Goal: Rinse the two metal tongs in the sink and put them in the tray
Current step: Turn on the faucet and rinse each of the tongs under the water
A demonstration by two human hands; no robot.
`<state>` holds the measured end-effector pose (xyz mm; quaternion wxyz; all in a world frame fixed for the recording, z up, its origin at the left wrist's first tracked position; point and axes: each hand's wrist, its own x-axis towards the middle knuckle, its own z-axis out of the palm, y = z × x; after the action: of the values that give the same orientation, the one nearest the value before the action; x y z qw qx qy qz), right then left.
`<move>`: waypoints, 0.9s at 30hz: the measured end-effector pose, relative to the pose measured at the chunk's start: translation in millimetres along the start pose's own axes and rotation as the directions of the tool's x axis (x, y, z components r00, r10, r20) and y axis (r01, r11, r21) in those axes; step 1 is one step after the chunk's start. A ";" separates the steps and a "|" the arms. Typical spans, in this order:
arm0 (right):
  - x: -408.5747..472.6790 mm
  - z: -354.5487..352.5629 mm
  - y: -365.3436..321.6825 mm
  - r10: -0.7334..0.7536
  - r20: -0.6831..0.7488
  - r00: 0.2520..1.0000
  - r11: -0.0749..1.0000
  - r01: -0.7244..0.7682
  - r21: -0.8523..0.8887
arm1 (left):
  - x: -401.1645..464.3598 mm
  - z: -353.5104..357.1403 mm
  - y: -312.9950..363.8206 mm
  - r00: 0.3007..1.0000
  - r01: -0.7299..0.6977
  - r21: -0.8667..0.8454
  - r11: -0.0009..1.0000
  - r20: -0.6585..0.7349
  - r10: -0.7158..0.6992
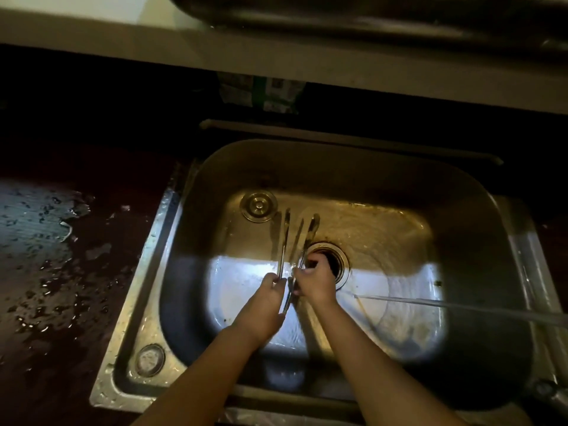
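Both my hands are down in the steel sink (184, 210), just left of the drain. My left hand (270, 290) grips the metal tongs (284, 238) near their handle end; the arms point away from me over the sink floor. My right hand (313, 278) is closed around the right arm of the tongs (307, 235) beside the left hand. I cannot tell whether this is one pair or two held together. A thin stream of water (430, 304) comes in from the right toward my hands. A large metal tray (368, 13) sits on the ledge at the top.
The open drain (338, 259) lies right of my hands, and a loose round strainer plug (258, 206) rests at the back left of the basin. The dark counter (61, 256) to the left is wet with puddles. A faucet part (547, 392) shows at the lower right.
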<state>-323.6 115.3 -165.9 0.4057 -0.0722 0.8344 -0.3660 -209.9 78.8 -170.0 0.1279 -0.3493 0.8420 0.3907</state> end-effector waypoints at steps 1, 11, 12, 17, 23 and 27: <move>0.5 -6.2 -2.0 0.045 0.027 0.999 0.997 -0.047 0.057 | -2.6 -3.2 2.0 0.999 -0.040 -0.079 0.996 -0.024 0.039; -41.4 -71.0 5.8 0.058 -0.137 0.989 0.966 -0.021 0.256 | -30.2 -25.4 52.8 0.985 0.172 -0.798 0.577 0.131 -0.113; -45.2 -75.3 6.0 0.053 -0.135 0.989 0.964 -0.016 0.264 | -32.3 -26.0 57.7 0.979 0.202 -0.829 0.521 0.180 -0.094; -62.8 -92.0 6.7 0.009 -0.118 0.993 0.940 0.031 0.338 | -39.6 -29.4 81.2 0.971 0.235 -0.904 0.357 0.231 -0.055; -80.8 -128.1 29.9 0.068 -0.182 0.981 0.884 0.026 0.466 | -50.8 -32.4 99.8 0.962 0.268 -0.856 0.442 0.262 -0.076; -93.8 -146.7 53.3 -0.087 -0.326 0.941 0.992 0.112 0.058 | -56.5 -36.3 105.4 0.959 0.280 -0.842 0.462 0.272 -0.084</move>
<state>-359.3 274.0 -84.0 0.2473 -0.0381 0.8702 -0.4244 -239.4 126.7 -58.4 0.0542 -0.4141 0.4672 0.7793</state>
